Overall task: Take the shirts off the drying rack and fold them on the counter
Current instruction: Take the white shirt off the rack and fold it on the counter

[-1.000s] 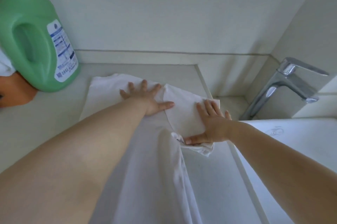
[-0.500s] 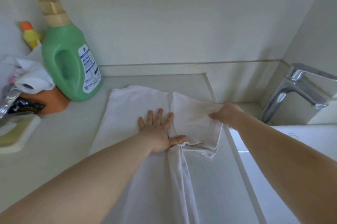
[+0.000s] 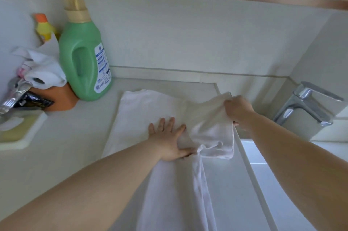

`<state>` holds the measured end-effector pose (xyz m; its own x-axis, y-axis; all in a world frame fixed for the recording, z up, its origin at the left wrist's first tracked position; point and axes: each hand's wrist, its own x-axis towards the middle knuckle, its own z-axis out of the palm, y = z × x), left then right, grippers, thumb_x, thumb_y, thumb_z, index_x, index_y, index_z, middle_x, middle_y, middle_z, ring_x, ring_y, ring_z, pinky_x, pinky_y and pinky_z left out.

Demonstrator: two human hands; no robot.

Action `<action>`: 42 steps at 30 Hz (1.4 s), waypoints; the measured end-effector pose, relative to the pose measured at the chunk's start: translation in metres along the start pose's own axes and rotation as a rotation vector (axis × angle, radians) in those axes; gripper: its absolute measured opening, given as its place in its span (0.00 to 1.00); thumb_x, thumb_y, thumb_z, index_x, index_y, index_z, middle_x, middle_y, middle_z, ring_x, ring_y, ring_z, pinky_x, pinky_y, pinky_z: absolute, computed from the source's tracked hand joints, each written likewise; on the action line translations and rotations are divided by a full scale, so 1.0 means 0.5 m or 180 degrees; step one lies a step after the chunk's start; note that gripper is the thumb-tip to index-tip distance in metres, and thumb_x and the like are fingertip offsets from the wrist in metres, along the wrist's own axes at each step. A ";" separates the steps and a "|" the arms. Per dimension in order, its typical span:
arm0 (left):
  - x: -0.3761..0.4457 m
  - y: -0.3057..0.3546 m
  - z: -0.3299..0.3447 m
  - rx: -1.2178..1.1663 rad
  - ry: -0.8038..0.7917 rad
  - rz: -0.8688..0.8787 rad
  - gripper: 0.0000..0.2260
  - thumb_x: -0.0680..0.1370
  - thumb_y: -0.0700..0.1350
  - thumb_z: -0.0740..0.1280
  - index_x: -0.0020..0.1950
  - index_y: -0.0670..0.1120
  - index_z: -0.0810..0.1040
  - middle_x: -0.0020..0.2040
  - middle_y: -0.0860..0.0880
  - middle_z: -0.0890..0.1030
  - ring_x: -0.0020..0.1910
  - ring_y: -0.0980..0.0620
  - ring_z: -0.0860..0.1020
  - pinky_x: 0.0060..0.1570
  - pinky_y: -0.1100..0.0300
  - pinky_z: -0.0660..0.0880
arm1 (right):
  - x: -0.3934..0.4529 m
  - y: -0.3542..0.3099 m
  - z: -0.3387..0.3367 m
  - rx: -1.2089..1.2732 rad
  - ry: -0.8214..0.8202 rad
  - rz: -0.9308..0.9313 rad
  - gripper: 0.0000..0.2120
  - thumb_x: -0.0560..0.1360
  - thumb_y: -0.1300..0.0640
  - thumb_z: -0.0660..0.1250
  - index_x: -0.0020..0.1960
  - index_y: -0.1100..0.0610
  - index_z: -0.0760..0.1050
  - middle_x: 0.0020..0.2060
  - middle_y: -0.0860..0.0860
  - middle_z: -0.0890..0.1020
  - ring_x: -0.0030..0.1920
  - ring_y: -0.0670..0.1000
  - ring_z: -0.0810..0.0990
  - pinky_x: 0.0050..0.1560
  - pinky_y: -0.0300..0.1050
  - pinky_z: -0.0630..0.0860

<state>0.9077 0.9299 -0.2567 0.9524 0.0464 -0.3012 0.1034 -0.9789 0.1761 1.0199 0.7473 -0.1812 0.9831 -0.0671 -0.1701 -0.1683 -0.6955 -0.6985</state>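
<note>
Nearest, the white shirt (image 3: 143, 117) lies lengthwise on the counter (image 3: 75, 136), its body running back under the left hand (image 3: 167, 141), whose fingers are spread flat and pressing the cloth just beside the fold line. Beyond those fingertips to the right, the right hand (image 3: 238, 111) has its fingers curled tight, pinching the lifted sleeve's edge (thin, limp cotton that looks light and will sag and crease wherever it is unsupported). It is best taken by hem or seam, with one palm pinning it; the detergent bottle (image 3: 84, 57) and faucet (image 3: 308, 106) stand further off.
</note>
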 end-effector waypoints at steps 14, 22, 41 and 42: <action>-0.044 -0.165 -0.075 -0.5279 0.0103 -0.1381 0.19 0.74 0.56 0.70 0.56 0.42 0.78 0.44 0.43 0.84 0.37 0.46 0.83 0.34 0.55 0.80 | -0.098 -0.163 0.154 0.0233 -0.1358 -0.0131 0.06 0.79 0.62 0.61 0.45 0.60 0.76 0.39 0.55 0.79 0.32 0.50 0.74 0.36 0.40 0.72; 0.001 -0.167 -0.054 -0.3696 0.0922 -0.0992 0.15 0.74 0.39 0.68 0.60 0.43 0.75 0.56 0.43 0.80 0.52 0.44 0.79 0.56 0.50 0.77 | -0.072 -0.081 0.195 -0.0252 -0.1161 -0.0770 0.23 0.75 0.63 0.66 0.69 0.50 0.71 0.58 0.54 0.74 0.53 0.53 0.75 0.52 0.39 0.70; 0.050 -0.241 -0.064 -0.1647 0.1109 -0.1477 0.28 0.69 0.59 0.73 0.64 0.48 0.74 0.65 0.43 0.67 0.63 0.42 0.69 0.64 0.55 0.68 | 0.011 -0.082 0.269 -0.0600 -0.0620 -0.0912 0.24 0.75 0.63 0.55 0.69 0.48 0.72 0.65 0.56 0.72 0.58 0.57 0.76 0.61 0.43 0.70; 0.065 -0.244 -0.072 -0.1638 0.1160 -0.1444 0.29 0.68 0.57 0.75 0.64 0.46 0.74 0.65 0.43 0.68 0.63 0.42 0.70 0.64 0.55 0.69 | 0.020 -0.085 0.273 -0.0462 -0.0524 -0.0938 0.24 0.76 0.64 0.56 0.68 0.50 0.73 0.65 0.57 0.73 0.60 0.58 0.75 0.61 0.43 0.70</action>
<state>0.9363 1.0582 -0.2541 0.8101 0.5702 -0.1364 0.5409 -0.6371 0.5491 1.0273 0.8739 -0.2479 0.9613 0.2590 -0.0940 0.1439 -0.7630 -0.6302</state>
